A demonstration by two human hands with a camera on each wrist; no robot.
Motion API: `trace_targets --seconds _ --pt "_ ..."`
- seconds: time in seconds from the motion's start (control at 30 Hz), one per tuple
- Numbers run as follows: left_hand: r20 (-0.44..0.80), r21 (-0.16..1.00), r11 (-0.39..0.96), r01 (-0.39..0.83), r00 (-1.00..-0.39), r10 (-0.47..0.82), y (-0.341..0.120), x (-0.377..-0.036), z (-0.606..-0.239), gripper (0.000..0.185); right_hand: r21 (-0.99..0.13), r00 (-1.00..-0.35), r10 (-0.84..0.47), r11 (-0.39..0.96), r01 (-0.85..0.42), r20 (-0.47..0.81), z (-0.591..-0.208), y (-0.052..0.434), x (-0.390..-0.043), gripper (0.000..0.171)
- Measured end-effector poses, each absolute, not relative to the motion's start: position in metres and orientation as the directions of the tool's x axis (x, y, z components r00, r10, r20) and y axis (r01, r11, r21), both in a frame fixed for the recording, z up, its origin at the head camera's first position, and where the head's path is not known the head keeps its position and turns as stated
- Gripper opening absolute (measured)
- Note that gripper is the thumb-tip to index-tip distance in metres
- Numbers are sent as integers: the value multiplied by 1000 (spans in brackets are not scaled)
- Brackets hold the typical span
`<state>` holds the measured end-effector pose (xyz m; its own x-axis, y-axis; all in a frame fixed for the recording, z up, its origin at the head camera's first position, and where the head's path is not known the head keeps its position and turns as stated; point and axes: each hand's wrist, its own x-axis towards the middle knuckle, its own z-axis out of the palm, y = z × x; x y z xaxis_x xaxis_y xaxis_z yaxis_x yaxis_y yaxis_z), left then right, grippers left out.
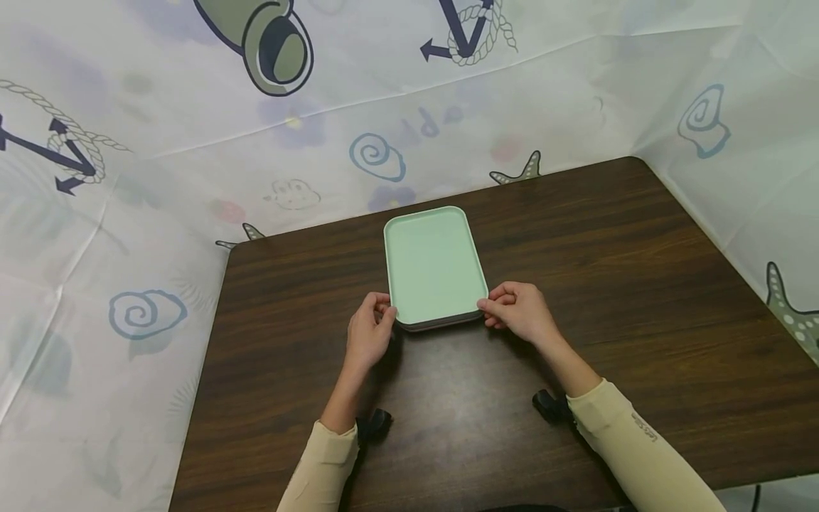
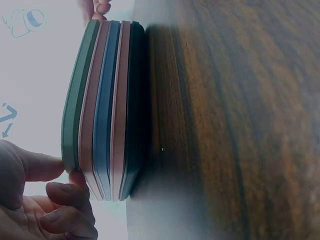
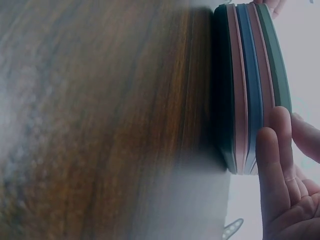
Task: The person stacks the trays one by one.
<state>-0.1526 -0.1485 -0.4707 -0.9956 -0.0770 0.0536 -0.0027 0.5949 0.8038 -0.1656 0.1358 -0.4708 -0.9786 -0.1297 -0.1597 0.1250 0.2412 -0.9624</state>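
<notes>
A light green rectangular tray [image 1: 438,264] with rounded corners lies on top of a stack of trays. Both wrist views show the stack from the side: below the green one come a pink tray [image 2: 91,110], a blue tray [image 2: 106,115], another pink tray [image 2: 119,110] and a dark green tray [image 2: 135,110] on the table. My left hand [image 1: 370,331] pinches the green tray at its near left corner, thumb on the rim and index finger under it. At the near right corner my right hand [image 1: 520,310] pinches the same tray, its other fingers beside the stack.
The stack stands on a dark wood-grain table [image 1: 614,284] near its far edge. A pale printed cloth [image 1: 358,92] hangs behind the table and along its sides. Black wrist devices [image 1: 376,425] sit under both forearms, close over the tabletop.
</notes>
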Motion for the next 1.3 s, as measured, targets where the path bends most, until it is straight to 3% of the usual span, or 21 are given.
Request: trace_targets --seconds 0.57,1.0,1.3 --pt "63 745 667 1 -996 -70 -153 -150 -472 22 -933 -990 -119 358 33 -81 -472 133 -165 24" --pt "63 732 681 20 -997 -39 -155 -146 -473 27 -914 -991 -102 403 41 -89 -472 135 -162 24" --pt "44 734 679 25 -999 -12 -158 -137 -470 28 -925 -976 -167 374 70 -141 -468 142 -157 33"
